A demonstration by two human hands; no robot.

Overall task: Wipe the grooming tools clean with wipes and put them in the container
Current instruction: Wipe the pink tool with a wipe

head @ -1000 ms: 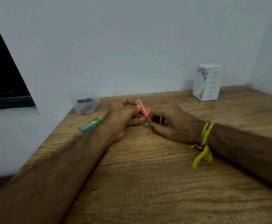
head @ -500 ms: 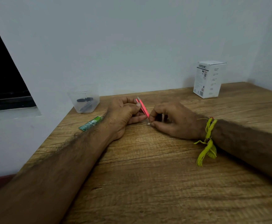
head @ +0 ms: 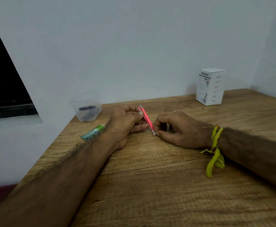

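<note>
My left hand [head: 127,122] grips pink tweezers [head: 146,118] between thumb and fingers, with the tweezers slanting down to the right. Around their lower end sits a small white wipe [head: 154,132], pinched there by the thumb and forefinger of my right hand [head: 178,128]. Both hands rest on the wooden table [head: 150,185]. A clear plastic container [head: 86,107] stands at the table's back left corner with dark grooming tools inside it.
A green wipe packet [head: 93,132] lies on the table just left of my left wrist. A white cardboard box [head: 211,86] stands at the back right near the wall. A yellow thread band [head: 214,149] is tied round my right wrist.
My right hand's pinch with the wipe has slid a little down the tweezers toward their lower tip. The left hand keeps its hold in the same place.
</note>
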